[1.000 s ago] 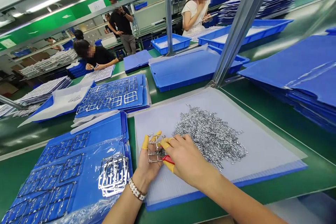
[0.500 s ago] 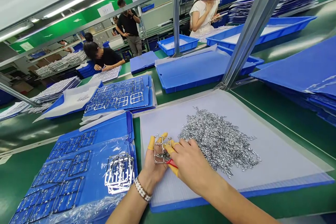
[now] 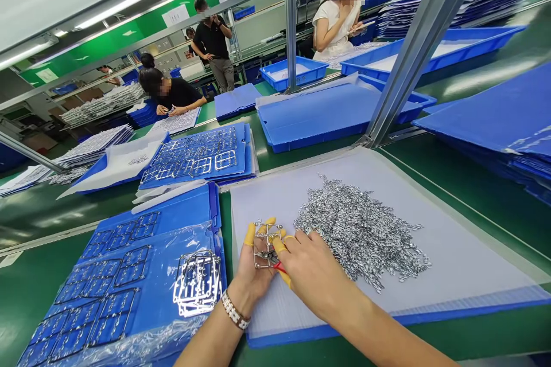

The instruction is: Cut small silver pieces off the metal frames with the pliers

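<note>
My left hand (image 3: 251, 266), with yellow finger cots on its fingertips, holds a silvery sprue frame (image 3: 255, 253) with small parts on its bars. Closed around red-handled nippers (image 3: 279, 266) is my right hand (image 3: 312, 269), also in yellow finger cots. The nippers' jaws lie inside the frame, against its lower bars; whether they are biting on a bar I cannot tell. Right of my hands, a heap of small shiny metallic parts (image 3: 357, 229) lies on a white sheet (image 3: 451, 275). To the left, several stripped silvery frames (image 3: 198, 284) are stacked.
Dark sprue frames (image 3: 99, 278) lie on a blue sheet (image 3: 159, 287) with clear plastic. More frames rest on a blue stack (image 3: 193, 155) behind. A slanted metal post (image 3: 413, 63) rises beyond the heap, near blue trays (image 3: 318, 112). Several people are in the background.
Almost nothing differs. The view has shifted very slightly; both hands keep the same hold on the frame and nippers.
</note>
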The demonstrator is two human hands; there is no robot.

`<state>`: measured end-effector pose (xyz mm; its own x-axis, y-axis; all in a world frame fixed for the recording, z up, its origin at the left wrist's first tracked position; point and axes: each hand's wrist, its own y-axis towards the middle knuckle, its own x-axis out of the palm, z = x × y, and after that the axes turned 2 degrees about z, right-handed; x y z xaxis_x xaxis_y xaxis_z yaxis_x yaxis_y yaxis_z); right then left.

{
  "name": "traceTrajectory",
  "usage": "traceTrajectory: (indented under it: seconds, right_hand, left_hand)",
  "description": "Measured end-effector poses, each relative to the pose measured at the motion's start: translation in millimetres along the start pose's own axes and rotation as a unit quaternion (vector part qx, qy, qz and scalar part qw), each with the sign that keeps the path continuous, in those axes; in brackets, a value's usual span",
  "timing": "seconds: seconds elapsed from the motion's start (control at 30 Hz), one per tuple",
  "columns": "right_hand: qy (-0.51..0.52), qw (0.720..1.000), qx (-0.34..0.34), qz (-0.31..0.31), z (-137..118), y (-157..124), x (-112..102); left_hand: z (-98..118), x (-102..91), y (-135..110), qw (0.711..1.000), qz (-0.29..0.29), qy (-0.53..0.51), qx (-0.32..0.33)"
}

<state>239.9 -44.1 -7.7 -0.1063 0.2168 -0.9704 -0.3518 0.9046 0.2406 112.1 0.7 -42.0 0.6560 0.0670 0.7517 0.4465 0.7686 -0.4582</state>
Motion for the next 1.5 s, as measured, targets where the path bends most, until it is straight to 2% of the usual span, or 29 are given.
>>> traceTrajectory:
  seconds: [0.17, 0.3, 0.6, 0.93, 1.27, 1.5]
  right_hand:
    - [0.029, 0.999, 0.019, 0.041, 8, -3, 0]
    - [0.026, 0.996, 0.047, 0.073, 17, 4, 2]
    - [0.004, 0.998, 0.043, 0.041, 14, 14, 10]
    - [-0.005, 0.998, 0.040, 0.040, 16, 16, 9]
    - [-0.015, 0.999, 0.026, 0.028, 14, 17, 5]
    - [-0.027, 0.999, 0.013, 0.030, 14, 18, -2]
  left_hand:
    - [0, -1.1, 1, 1.000, -0.020, -0.008, -0.006]
    - [-2, -4.7, 3, 1.000, -0.012, -0.002, -0.023]
    - [-4, -7.1, 5, 0.999, 0.033, 0.020, -0.008]
    - [-4, -6.8, 5, 1.000, 0.017, 0.021, -0.012]
    - [-6, -7.6, 4, 0.998, 0.041, 0.035, -0.013]
    - [-4, -6.9, 3, 0.998, 0.032, 0.047, -0.019]
